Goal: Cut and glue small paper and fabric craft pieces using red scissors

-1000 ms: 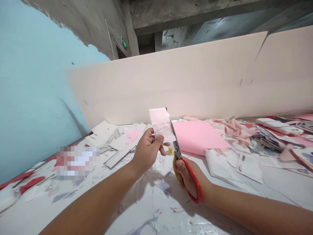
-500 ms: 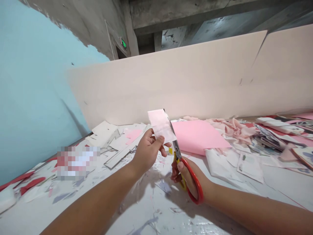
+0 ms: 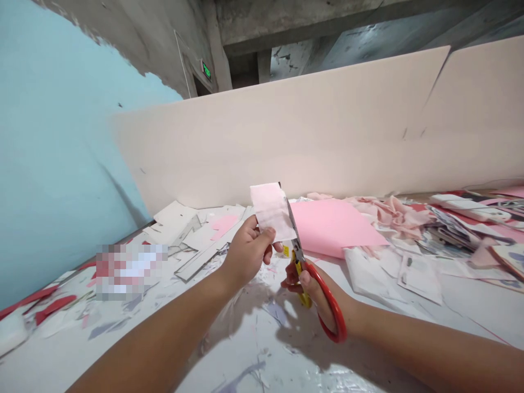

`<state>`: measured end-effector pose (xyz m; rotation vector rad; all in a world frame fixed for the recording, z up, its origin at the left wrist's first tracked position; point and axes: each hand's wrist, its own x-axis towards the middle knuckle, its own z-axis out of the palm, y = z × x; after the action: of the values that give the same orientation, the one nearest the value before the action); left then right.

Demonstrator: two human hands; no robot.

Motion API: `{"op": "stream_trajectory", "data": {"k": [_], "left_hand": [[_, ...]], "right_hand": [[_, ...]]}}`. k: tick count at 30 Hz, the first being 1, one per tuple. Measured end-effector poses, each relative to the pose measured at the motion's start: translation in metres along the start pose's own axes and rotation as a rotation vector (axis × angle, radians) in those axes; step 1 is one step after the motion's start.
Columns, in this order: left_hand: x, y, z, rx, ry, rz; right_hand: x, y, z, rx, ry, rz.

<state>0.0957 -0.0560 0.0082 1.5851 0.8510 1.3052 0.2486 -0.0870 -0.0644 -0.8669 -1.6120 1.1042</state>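
Between the thumb and fingers of my left hand (image 3: 250, 248) is a small pale pink rectangular piece (image 3: 271, 210), paper or thin cloth, held up above the table. My right hand (image 3: 313, 292) grips scissors (image 3: 333, 314) with one red and one yellow handle, thumb and fingers through the loops. The metal blades point up and away, lying along the right edge of the pale piece. Behind the blades a larger bright pink sheet (image 3: 338, 226) rests on the table. My left fingertips are partly hidden behind the piece.
Paper scraps litter the white table (image 3: 241, 349). White card pieces (image 3: 176, 224) and red scraps (image 3: 55, 308) lie to the left. At the right are crumpled peach cloth (image 3: 399, 215), a white plastic-like sheet (image 3: 368, 273) and stacked papers (image 3: 458, 229). A beige partition (image 3: 286, 142) rises behind.
The scissors' handles have spread wider and shifted slightly right and down. The pale piece has moved a little to the right with my left hand.
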Motion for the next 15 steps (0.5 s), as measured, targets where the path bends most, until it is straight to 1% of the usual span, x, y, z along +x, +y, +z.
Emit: {"op": "stream_trajectory", "data": {"k": [3,5,9,15], "left_hand": [[-0.0002,-0.0008,0.0001,0.003,-0.031,-0.011],[-0.0006,-0.0008,-0.0001,0.018,-0.05,-0.02],[-0.0017,-0.0003,0.0,0.051,-0.072,-0.046],[-0.0017,-0.0007,0.0013,0.094,-0.064,-0.078]], "right_hand": [[0.0002,-0.0016,-0.0011,-0.043,-0.032,-0.053],[0.0001,-0.003,-0.0016,-0.06,-0.031,-0.041],[-0.0008,-0.0078,-0.0016,-0.112,-0.071,-0.038],[-0.0005,-0.0062,-0.0032,-0.154,-0.041,-0.033]]}}
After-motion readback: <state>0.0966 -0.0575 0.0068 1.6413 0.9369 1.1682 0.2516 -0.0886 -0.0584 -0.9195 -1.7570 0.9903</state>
